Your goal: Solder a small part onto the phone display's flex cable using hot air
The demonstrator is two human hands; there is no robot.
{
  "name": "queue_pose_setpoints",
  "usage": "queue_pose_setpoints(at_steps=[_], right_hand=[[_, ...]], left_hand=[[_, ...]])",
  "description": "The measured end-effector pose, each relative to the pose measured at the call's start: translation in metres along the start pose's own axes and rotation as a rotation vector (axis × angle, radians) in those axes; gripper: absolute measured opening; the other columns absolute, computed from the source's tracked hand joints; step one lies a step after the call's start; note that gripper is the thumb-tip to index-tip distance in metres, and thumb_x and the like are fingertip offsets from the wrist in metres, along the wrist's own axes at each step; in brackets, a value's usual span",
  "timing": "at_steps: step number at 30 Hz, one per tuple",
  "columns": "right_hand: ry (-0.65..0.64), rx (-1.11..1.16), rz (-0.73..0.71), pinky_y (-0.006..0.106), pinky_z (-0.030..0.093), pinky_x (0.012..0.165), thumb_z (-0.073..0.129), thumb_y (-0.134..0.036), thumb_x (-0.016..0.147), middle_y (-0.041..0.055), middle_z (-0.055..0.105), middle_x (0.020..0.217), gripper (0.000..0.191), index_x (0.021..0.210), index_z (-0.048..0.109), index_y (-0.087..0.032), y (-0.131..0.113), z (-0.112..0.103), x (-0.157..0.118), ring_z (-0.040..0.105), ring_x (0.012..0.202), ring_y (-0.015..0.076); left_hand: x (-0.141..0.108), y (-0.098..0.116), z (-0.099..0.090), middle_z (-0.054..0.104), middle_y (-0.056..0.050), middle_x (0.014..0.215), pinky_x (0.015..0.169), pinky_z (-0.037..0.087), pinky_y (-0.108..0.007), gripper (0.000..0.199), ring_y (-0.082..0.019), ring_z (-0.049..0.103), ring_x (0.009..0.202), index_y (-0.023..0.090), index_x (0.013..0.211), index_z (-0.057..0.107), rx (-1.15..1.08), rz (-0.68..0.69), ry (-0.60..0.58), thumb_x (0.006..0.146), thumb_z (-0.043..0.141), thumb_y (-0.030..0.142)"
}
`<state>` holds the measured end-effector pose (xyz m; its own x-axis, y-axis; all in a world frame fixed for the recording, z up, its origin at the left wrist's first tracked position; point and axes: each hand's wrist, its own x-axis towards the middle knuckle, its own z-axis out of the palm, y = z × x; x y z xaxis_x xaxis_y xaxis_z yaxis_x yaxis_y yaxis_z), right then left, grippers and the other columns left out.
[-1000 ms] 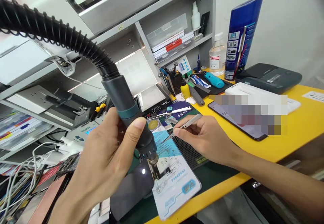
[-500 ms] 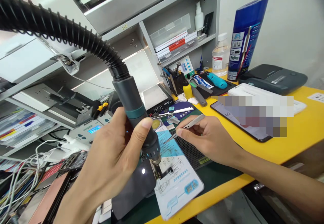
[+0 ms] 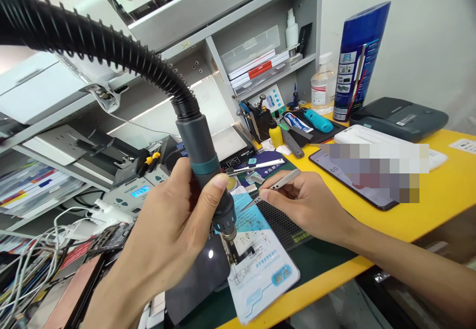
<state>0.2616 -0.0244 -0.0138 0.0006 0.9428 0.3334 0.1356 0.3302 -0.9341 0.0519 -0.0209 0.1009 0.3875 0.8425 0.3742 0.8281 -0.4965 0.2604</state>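
My left hand (image 3: 178,220) is wrapped round a dark hot air gun (image 3: 204,150) with a ribbed black hose. The nozzle points down, just above a small dark circuit board (image 3: 241,255) on a white and blue card-like pad (image 3: 271,279). My right hand (image 3: 308,205) pinches silver tweezers (image 3: 285,179), whose tips reach left over the blue part of the pad, behind the gun. The nozzle hides part of the board.
A phone (image 3: 349,178) lies on the yellow table (image 3: 420,210) at the right. Behind stand a blue can (image 3: 360,61) and a yellow bottle (image 3: 275,133). Cables and phone parts crowd the left. A lit display (image 3: 140,191) shows behind my left hand.
The upper part of the gun and its hose have shifted slightly right, with my left hand. The nozzle stays over the board, and my right hand has barely moved.
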Motion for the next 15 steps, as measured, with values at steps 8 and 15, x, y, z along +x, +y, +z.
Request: queue_pose_setpoints(at_steps=[8,15], right_hand=[[-0.008,-0.001,0.014,0.031,0.049,0.052,0.071,-0.034,0.091,0.0032,0.071,0.069,0.017,0.084,0.077,-0.02,-0.002,0.0,0.0,0.064,0.06,0.0213],[-0.034,0.009,0.064,0.027,0.021,0.043,0.066,-0.037,0.092,-0.0055,0.039,0.055,0.023,0.081,0.072,-0.018,0.003,0.0,0.0,0.032,0.048,0.0127]], left_hand=[[0.002,0.002,0.001,0.045,0.008,0.056,0.037,0.033,-0.024,0.035,-0.013,0.042,0.045,0.027,0.084,0.045,-0.007,0.006,-0.006,0.101,0.047,0.058],[-0.002,-0.013,-0.008,0.053,0.008,0.059,0.041,0.039,-0.024,0.031,-0.013,0.048,0.046,0.029,0.091,0.054,-0.068,0.011,0.097,0.101,0.047,0.057]])
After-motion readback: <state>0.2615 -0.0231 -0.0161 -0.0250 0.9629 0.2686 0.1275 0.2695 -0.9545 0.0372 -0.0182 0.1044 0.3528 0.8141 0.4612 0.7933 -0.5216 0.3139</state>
